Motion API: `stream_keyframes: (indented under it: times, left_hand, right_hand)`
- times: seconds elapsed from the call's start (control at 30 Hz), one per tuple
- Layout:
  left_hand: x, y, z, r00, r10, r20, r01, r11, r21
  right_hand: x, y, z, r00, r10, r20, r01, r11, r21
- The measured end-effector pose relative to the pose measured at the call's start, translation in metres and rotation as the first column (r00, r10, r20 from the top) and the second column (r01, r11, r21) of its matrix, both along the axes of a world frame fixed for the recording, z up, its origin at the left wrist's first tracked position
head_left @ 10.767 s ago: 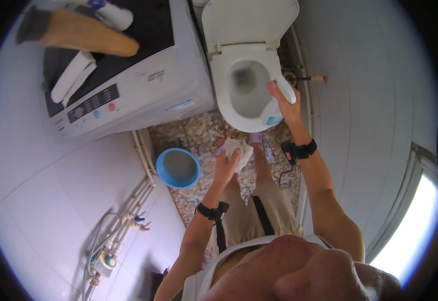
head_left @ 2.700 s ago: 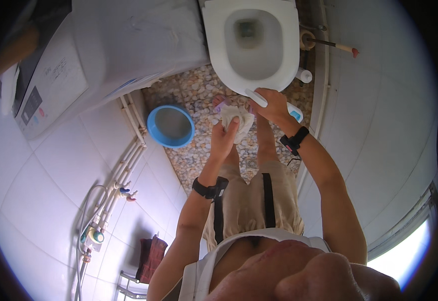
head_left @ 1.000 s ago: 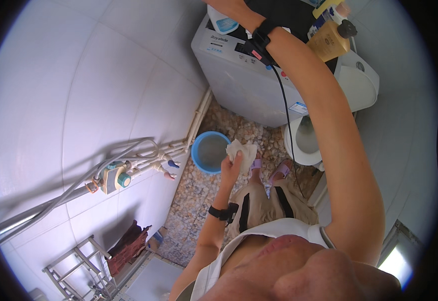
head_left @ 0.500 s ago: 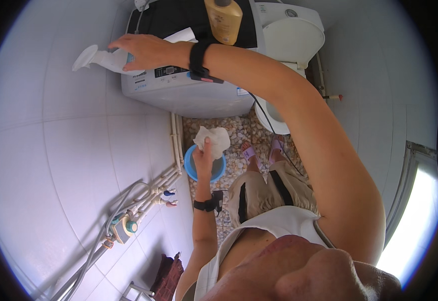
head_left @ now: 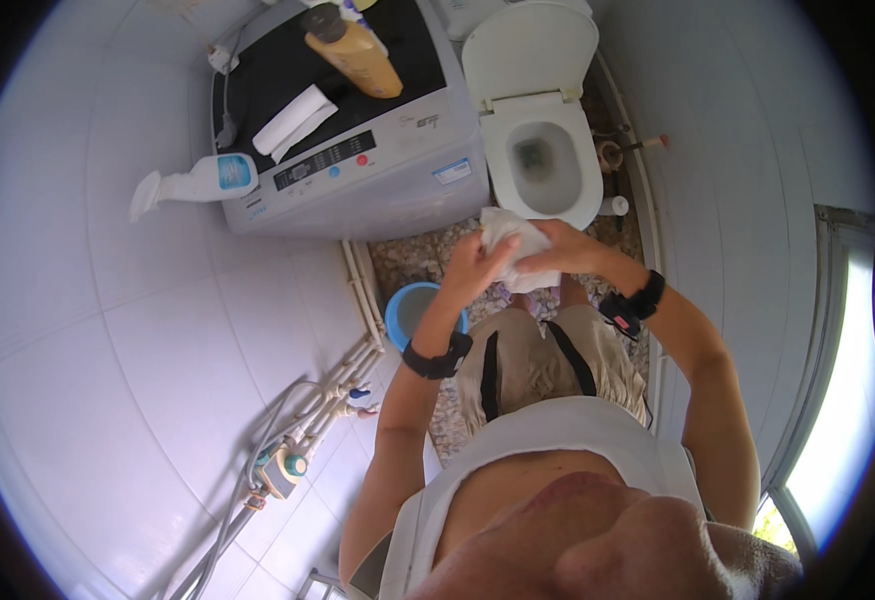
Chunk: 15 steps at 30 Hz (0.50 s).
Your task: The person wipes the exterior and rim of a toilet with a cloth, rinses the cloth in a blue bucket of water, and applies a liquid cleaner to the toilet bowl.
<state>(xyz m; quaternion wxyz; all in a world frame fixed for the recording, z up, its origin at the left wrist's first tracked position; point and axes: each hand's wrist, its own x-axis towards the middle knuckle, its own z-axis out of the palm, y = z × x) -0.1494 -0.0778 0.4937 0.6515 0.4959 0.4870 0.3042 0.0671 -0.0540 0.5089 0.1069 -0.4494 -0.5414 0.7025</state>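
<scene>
A crumpled white cloth [head_left: 519, 240] is held in front of my body by both hands, just short of the toilet bowl. My left hand [head_left: 473, 266] grips its left side, the thumb pressed on top. On its right side my right hand [head_left: 569, 249] has its fingers closed on the same cloth. A white spray bottle [head_left: 195, 181] with a blue label lies at the front left corner of the washing machine [head_left: 407, 160], its nozzle toward the wall. Below and left of my left hand, a blue basin [head_left: 391, 318] stands on the pebbled floor.
On the machine's dark lid are a yellow bottle [head_left: 359, 62] with a dark cap and a folded white sheet [head_left: 295, 122]. The toilet [head_left: 585, 170] has its lid raised. Pipes and taps [head_left: 359, 393] run along the left wall. A bright window [head_left: 837, 400] is at right.
My right hand has let go of the spray bottle on the machine and come down to the cloth. The left hand has carried the cloth rightward, away from above the basin.
</scene>
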Motion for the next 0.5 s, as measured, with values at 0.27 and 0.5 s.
stream_keyframes:
  times: [0.27, 0.5]
  left_hand:
    - [0.108, 0.011, -0.006, 0.785, -0.617, 0.060, 0.612, 0.757, -0.229]
    - [0.153, 0.029, -0.024, 0.879, -0.475, 0.048, 0.474, 0.856, -0.205]
  right_hand:
    - [0.154, -0.057, 0.035, 0.956, -0.292, 0.041, 0.294, 0.934, -0.205]
    - [0.342, -0.106, 0.053, 0.441, -0.822, 0.360, 0.886, 0.464, -0.027]
